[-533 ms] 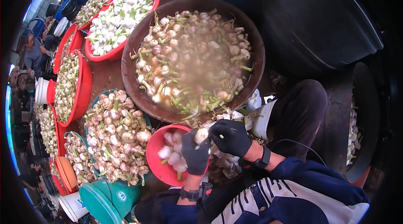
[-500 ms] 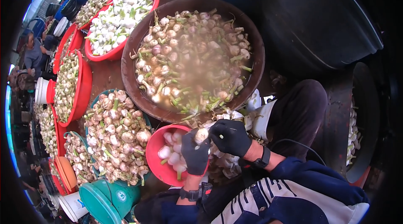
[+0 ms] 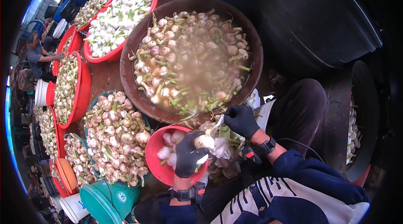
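Observation:
In black gloves, both my hands work above a red bucket [image 3: 154,166] and a heap of garlic peelings [image 3: 226,148]. My left hand [image 3: 187,153] is closed around a pale garlic bulb [image 3: 204,141], over the right side of the red bucket. Peeled white bulbs [image 3: 164,153] lie inside that bucket. To the right and a little farther off, my right hand [image 3: 242,120] has its fingers pinched together on a strip of garlic skin [image 3: 218,126], which hangs toward the bulb. Where the strip ends is hard to make out.
Ahead stands a wide brown tub [image 3: 257,66] of garlic in cloudy water. Unpeeled garlic [image 3: 115,134] is piled at left, beside a green bucket [image 3: 98,199]. Red tubs [image 3: 86,85] of garlic line the far left, where another person [image 3: 37,56] sits. A dark bin [image 3: 319,22] stands right.
My right hand has moved away from the bulb, to the right and farther off, drawing out skin. My left hand has shifted left and turned the bulb. The other person's arm now reaches toward a tub.

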Action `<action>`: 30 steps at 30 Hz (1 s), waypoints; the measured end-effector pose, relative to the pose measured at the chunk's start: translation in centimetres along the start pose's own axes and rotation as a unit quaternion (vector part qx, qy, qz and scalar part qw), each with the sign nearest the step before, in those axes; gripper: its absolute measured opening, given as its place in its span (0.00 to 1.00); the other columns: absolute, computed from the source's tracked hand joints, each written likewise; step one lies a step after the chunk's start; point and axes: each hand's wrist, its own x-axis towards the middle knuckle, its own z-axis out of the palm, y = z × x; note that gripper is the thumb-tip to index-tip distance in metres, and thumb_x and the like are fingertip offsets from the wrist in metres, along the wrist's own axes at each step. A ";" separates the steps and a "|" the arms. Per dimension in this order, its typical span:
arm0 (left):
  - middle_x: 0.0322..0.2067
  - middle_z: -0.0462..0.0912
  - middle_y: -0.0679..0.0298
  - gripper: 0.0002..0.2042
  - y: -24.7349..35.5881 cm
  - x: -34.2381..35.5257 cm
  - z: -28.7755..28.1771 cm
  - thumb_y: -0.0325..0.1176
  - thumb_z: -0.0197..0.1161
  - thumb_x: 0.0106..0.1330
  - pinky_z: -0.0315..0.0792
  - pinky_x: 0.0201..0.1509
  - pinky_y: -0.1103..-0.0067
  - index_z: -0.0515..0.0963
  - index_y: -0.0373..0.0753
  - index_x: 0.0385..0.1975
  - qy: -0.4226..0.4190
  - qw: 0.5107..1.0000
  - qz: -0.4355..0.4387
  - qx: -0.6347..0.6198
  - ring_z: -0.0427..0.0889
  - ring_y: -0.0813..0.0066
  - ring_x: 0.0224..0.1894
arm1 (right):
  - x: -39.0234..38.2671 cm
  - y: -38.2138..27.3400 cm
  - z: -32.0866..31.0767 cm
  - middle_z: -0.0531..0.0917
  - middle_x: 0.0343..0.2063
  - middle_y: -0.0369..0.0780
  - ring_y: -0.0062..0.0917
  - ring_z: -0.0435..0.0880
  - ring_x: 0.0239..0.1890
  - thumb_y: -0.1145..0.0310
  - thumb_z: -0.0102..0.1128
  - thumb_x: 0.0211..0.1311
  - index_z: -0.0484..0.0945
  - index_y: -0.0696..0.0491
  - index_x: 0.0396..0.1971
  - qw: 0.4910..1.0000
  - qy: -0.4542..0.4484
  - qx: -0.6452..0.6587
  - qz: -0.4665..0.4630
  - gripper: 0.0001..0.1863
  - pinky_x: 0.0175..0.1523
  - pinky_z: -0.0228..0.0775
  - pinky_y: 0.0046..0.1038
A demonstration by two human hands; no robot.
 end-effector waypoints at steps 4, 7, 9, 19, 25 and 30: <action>0.40 0.76 0.58 0.23 0.2 0.1 0.3 0.21 0.59 0.53 0.75 0.39 0.79 0.66 0.31 0.51 0.000 1.000 0.011 -0.009 0.78 0.71 0.39 | 0.0 -0.9 -0.9 0.81 0.29 0.42 0.37 0.80 0.34 0.73 0.56 0.46 0.80 0.53 0.28 0.993 0.021 -0.007 -0.120 0.08 0.43 0.72 0.34; 0.42 0.76 0.56 0.23 -0.2 0.3 0.2 0.24 0.57 0.56 0.76 0.37 0.78 0.64 0.31 0.54 0.020 0.998 0.050 -0.015 0.79 0.69 0.38 | -0.9 -3.0 -0.9 0.81 0.34 0.43 0.36 0.80 0.38 0.72 0.59 0.47 0.80 0.53 0.32 0.977 -0.043 0.102 -0.185 0.10 0.45 0.71 0.32; 0.43 0.75 0.56 0.24 0.3 0.4 0.8 0.26 0.55 0.60 0.76 0.37 0.78 0.61 0.30 0.57 -0.018 0.981 0.111 0.160 0.80 0.68 0.36 | -1.3 -3.4 -0.6 0.81 0.33 0.43 0.36 0.80 0.37 0.71 0.62 0.46 0.81 0.53 0.33 0.974 -0.094 0.085 -0.186 0.11 0.43 0.71 0.32; 0.43 0.74 0.63 0.26 -1.0 0.4 0.9 0.24 0.59 0.58 0.70 0.41 0.85 0.62 0.29 0.57 0.021 0.998 -0.008 0.066 0.75 0.78 0.38 | -2.3 -2.7 1.0 0.80 0.23 0.40 0.35 0.79 0.27 0.73 0.64 0.43 0.79 0.52 0.25 0.970 -0.039 0.036 -0.239 0.06 0.31 0.71 0.31; 0.47 0.74 0.59 0.26 -1.5 0.4 -0.3 0.20 0.56 0.54 0.70 0.49 0.81 0.62 0.28 0.56 -0.046 0.985 -0.006 0.165 0.74 0.75 0.47 | -2.8 -2.6 1.8 0.77 0.21 0.44 0.37 0.78 0.25 0.74 0.60 0.44 0.74 0.55 0.25 0.972 -0.037 0.018 -0.231 0.06 0.29 0.68 0.33; 0.50 0.72 0.55 0.28 -2.0 0.7 0.6 0.19 0.57 0.53 0.69 0.53 0.78 0.62 0.28 0.57 -0.078 0.964 0.122 0.224 0.73 0.70 0.51 | -2.7 -0.7 2.4 0.77 0.22 0.44 0.31 0.77 0.25 0.75 0.58 0.49 0.74 0.57 0.26 0.986 -0.100 0.103 -0.079 0.04 0.32 0.68 0.29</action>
